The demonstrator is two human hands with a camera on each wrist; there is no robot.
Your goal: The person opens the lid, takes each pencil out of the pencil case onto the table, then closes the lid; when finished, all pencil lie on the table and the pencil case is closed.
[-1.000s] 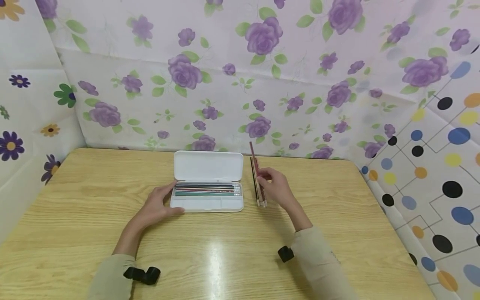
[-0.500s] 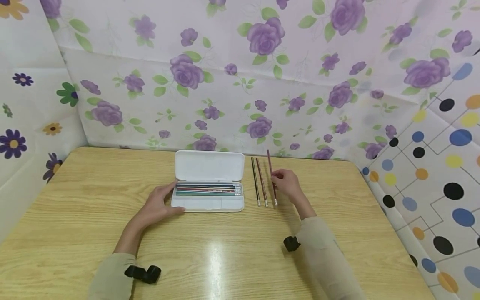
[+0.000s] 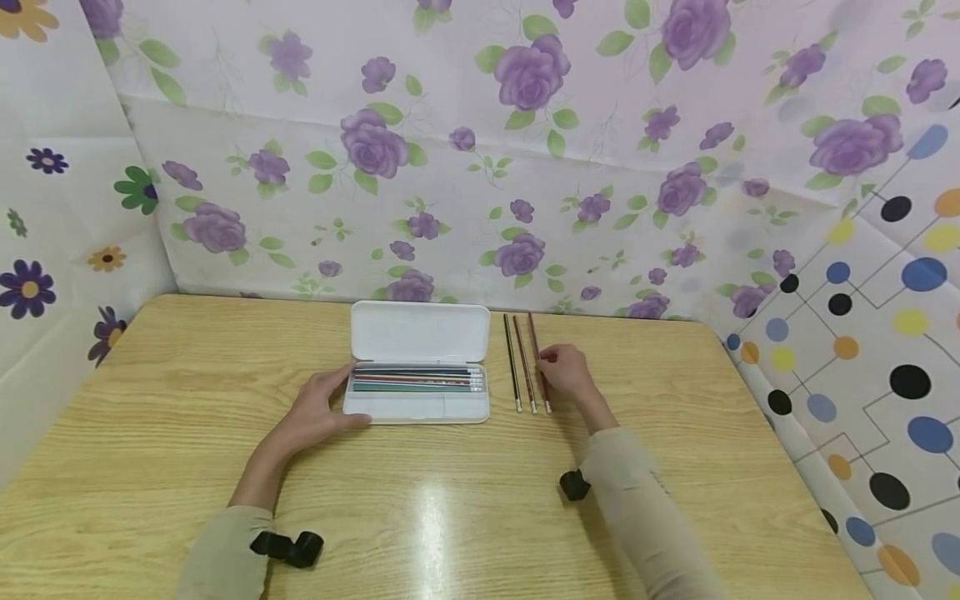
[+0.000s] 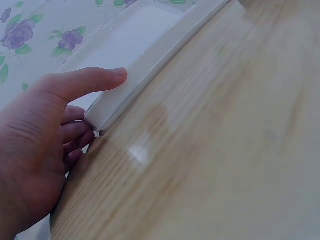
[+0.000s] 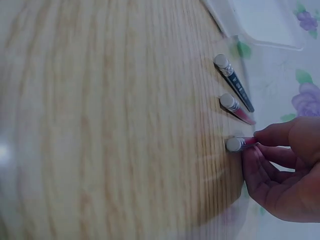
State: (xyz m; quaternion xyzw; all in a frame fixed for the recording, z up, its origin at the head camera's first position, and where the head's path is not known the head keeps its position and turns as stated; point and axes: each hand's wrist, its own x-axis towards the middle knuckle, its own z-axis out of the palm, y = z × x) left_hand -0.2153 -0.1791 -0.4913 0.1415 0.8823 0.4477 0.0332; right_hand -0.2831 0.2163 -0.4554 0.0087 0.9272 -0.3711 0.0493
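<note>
Nudged leftward since half a second ago, a dark red pencil (image 3: pixel 534 337) is now lying closer to its two neighbours, the right hand (image 3: pixel 567 372) shifting with it. That hand is pinching the pencil narrowly between thumb and fingers. Just left of it, a reddish pencil (image 3: pixel 525 364) and a black pencil (image 3: pixel 512 362) are resting side by side, eraser ends toward the person. Farther left, between the hands, an open white case (image 3: pixel 401 407) is sitting with its lid (image 3: pixel 420 332) folded back; the left hand (image 3: pixel 310 412) is gripping its left end, the thumb lying along the near rim

By the look of it, the row of three outside is nearly straightened, while several pencils (image 3: pixel 416 379) are still lying inside the case and the lid is still standing open

Beyond the right hand, the pencils' far ends are almost meeting the back edge of the surface (image 3: pixel 360 500), where floral cloth (image 3: pixel 450 200) is hanging; more open room is stretching to that hand's right and nearer the person
</note>
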